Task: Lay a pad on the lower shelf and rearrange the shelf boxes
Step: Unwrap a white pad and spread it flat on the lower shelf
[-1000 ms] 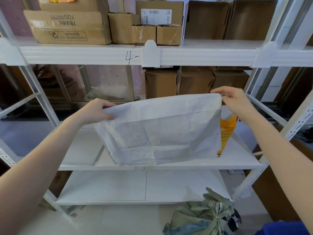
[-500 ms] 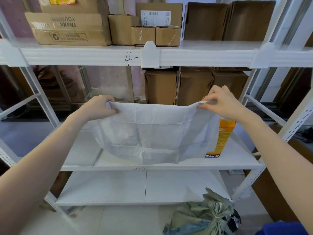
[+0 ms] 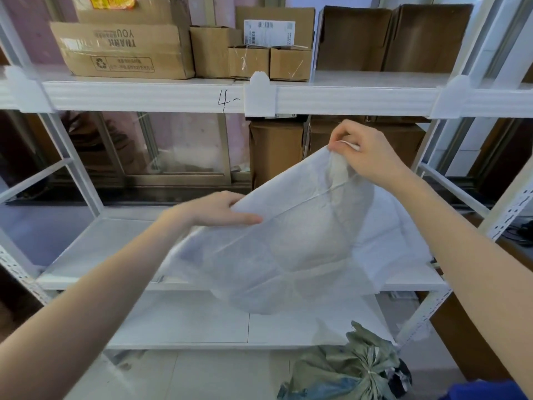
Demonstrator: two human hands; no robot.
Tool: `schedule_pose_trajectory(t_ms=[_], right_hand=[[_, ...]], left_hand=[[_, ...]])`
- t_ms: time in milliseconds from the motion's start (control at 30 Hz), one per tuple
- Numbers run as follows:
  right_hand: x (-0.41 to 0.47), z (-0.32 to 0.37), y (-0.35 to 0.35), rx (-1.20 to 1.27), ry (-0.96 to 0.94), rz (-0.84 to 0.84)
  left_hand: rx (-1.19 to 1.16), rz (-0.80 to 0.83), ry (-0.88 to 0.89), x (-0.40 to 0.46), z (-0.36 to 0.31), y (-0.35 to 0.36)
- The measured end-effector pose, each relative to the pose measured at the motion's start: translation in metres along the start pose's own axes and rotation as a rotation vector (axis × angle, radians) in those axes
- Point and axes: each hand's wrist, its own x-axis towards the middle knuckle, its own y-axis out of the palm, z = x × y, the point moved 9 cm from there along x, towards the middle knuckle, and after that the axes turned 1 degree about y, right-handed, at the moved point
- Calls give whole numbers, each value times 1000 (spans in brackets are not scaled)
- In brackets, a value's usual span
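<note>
**So, pad up in the air in front of the rack**

Okay, both hands are on the pad (image 3: 277, 249) right now. It's a thin white quilted sheet, held up between the person and the white metal rack, tilted so the right side sits much higher than the left. The right hand (image 3: 366, 153) has its fingers pinched shut on the top right corner, up near the front beam of the upper shelf (image 3: 144, 95), the one with "4-" handwritten on it. The left hand (image 3: 219, 210) grasps the left edge lower down, thumb lying flat across the top of the sheet. The left side of the pad looks a bit blurry.

The pad's bottom droops over the front edge of the middle shelf (image 3: 86, 255) and covers part of the lower shelf (image 3: 178, 321) from view; can't tell if it touches either one.

Boxes: a row of cardboard boxes (image 3: 124, 50) sits on the upper shelf, including one printed "THANK YOU" upside down and one with a shipping label. More brown boxes (image 3: 275, 151) stand at the far right of the middle shelf, behind the pad.

On the floor near the rack's right leg there's a tied-up greenish bag (image 3: 354, 368).
</note>
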Motion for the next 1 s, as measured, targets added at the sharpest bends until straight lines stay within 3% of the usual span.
schedule_pose_trajectory(t_ms=[200, 400, 700, 867, 1000], right_hand=[[13, 2, -5, -112, -19, -86], [5, -10, -5, -262, -12, -160], [-32, 18, 26, -502, -212, -280], [-55, -25, 63, -284, 6, -47], [-87, -59, 111, -23, 334, 248]], left_hand=[[-255, -107, 25, 7, -23, 7], [-309, -107, 84, 9, -37, -5], [-613, -181, 101, 5, -32, -22], [-549, -396, 274, -9, -41, -59], [-417, -464, 385, -20, -49, -78]])
